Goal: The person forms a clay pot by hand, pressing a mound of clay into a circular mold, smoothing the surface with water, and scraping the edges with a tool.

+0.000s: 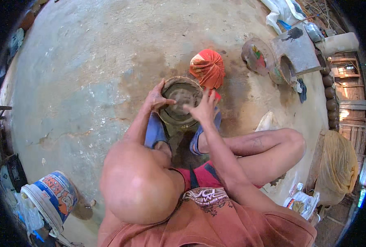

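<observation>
Your left hand is cupped around the outer wall of the round clay pot, at about nine o'clock on its rim, with the fingers curled against the wet side and the thumb hooked over the lip. Your right hand sits at about four o'clock on the same rim, fingers spread wide and flat, their tips reaching down into the grey, muddy inside; it grips nothing, only presses. The pot stands on the concrete floor just ahead of your feet, between the two blue sandals, and your right knee is raised out at three o'clock. Touching or nearly touching the pot at one o'clock is an orange cloth bundle. Further out toward two o'clock lie a round painted disc and a grey slab, well apart from your work. A white and blue bucket lies tipped at eight o'clock. The risk, as it looks from here, is uneven pressure: if the spread right fingers push harder than the left palm braces, the soft wall could bulge or the rim could go out of round. A slick hand could also slip and gouge the inside. The cloth so close at one o'clock might drag on the wet lip if the pot turns.
</observation>
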{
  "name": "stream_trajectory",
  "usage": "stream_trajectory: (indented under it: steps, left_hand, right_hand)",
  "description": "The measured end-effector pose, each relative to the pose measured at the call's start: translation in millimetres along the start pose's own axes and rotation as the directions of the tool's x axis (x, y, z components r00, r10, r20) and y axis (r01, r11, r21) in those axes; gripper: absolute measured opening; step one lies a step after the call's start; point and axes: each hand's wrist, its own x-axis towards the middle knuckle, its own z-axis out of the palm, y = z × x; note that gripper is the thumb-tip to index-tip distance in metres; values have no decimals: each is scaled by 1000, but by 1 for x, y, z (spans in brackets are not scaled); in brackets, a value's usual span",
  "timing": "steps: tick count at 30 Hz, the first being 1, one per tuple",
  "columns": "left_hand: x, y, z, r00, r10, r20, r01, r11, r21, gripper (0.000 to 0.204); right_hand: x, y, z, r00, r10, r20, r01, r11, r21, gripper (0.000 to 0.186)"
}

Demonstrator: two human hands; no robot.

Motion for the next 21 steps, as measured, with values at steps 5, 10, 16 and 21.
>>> stream_trajectory:
  steps: [5,10,16,21]
  left_hand:
    - [-8,-1,9,996,22,-91,-12,994,113,138]
    - [-8,7,10,986,-16,-163,31,995,91,131]
    - [2,9,6,993,-52,-105,70,982,175,117]
    - [-16,1,6,997,-55,-45,39,951,-308,94]
  right_hand:
    - [42,7,-6,979,100,177,-55,969,-242,146]
    - [55,2,-3,945,184,270,-111,958,-263,140]
    - [57,5,-3,960,93,264,-44,982,-186,122]
    - [53,-40,-34,928,-307,-210,369,832,414,44]
